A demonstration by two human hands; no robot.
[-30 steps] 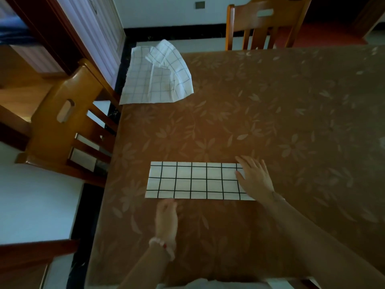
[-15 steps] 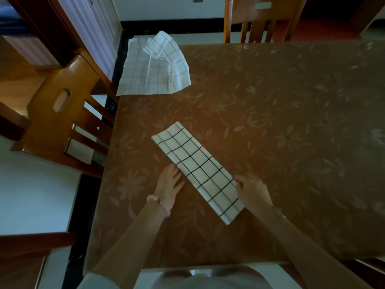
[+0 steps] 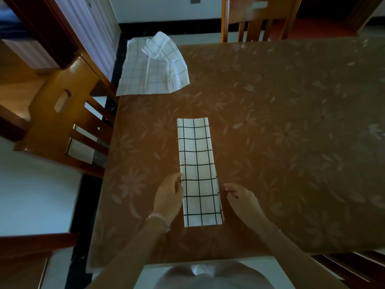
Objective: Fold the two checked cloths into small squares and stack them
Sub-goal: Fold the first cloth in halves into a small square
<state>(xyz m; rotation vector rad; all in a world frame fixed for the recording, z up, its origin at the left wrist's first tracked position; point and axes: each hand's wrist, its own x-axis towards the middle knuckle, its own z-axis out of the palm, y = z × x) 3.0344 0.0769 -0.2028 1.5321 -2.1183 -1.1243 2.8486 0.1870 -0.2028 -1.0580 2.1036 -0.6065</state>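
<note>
A checked cloth folded into a long narrow strip (image 3: pixel 198 170) lies on the brown flowered table (image 3: pixel 281 126), its length running straight away from me. My left hand (image 3: pixel 169 196) sits at the strip's left edge near the close end, fingertips pinching that edge. Just off the strip's right edge is my right hand (image 3: pixel 241 198), fingers loosely curled and holding nothing. The second checked cloth (image 3: pixel 153 66) lies rumpled and unfolded at the table's far left corner, partly hanging over the edge.
A wooden chair (image 3: pixel 62 113) stands at the table's left side and another chair (image 3: pixel 256 19) at the far edge. The table's near edge runs just below my forearms. A third chair's corner shows at the lower right (image 3: pixel 354 268).
The folded strip has been turned from lying crosswise, through a diagonal, to pointing away from me. Both hands have moved to its near end, one on each side.
</note>
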